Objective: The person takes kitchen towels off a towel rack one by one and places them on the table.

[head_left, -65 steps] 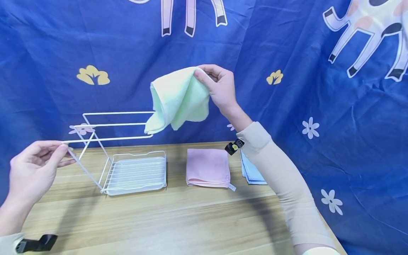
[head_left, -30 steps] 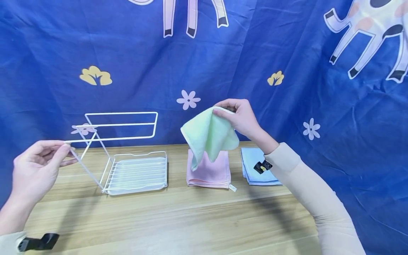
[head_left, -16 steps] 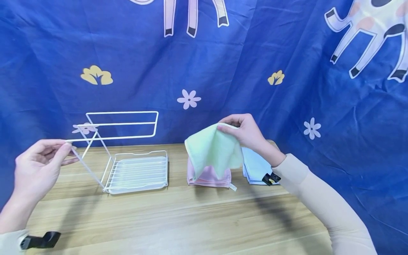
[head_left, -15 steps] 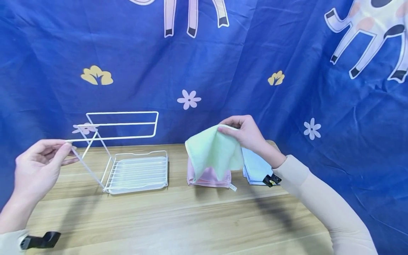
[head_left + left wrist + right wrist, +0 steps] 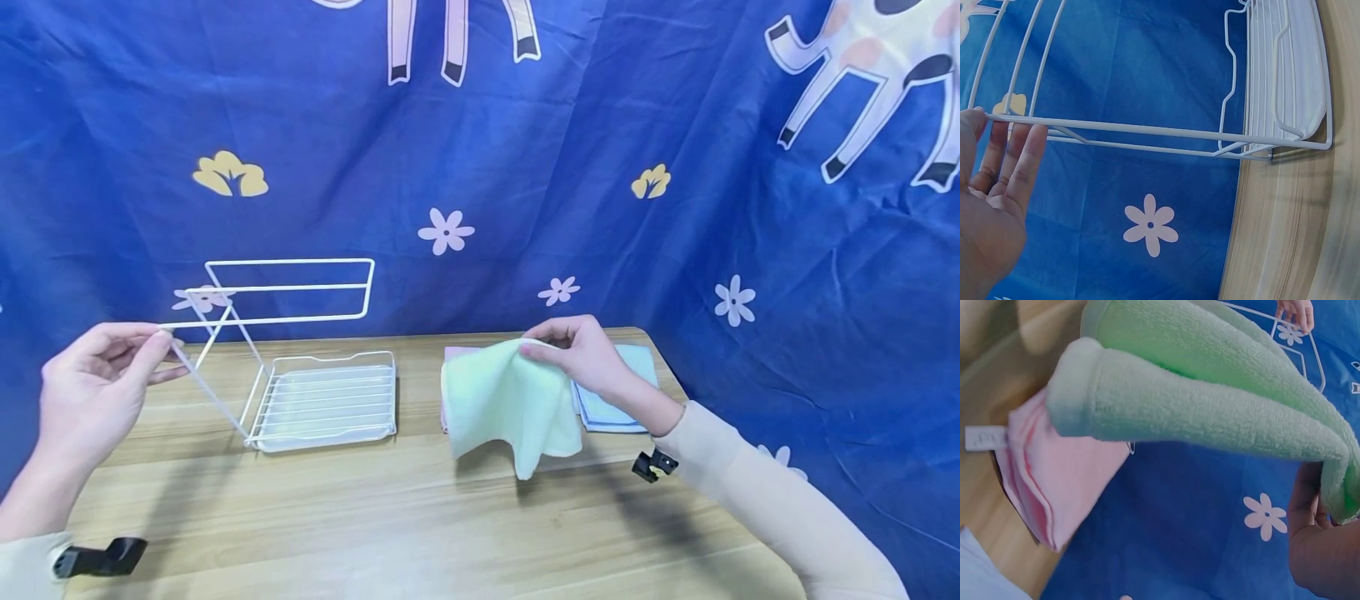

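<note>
In the head view a white wire rack [image 5: 292, 288] with three top rails stands at the left. My left hand [image 5: 101, 387] pinches its top corner between thumb and fingers; the left wrist view shows the fingertips on the white wire. A pale green towel [image 5: 502, 396] hangs from my right hand [image 5: 588, 354], which pinches it near its top edge. The towel drapes down in loose folds in front of a folded pink towel [image 5: 1072, 475], hiding most of it in the head view. Behind the right wrist lies a folded blue towel [image 5: 611, 408].
The rack's base holds a white tray [image 5: 326, 408] under thin wires. All stand on a wooden table [image 5: 360, 525]. A blue curtain [image 5: 315, 167] with printed animals and flowers hangs behind and at the right.
My right hand has carried the green towel from the rack's right end to the right, then down over the pink towel. My left hand keeps its grip on the rack corner.
</note>
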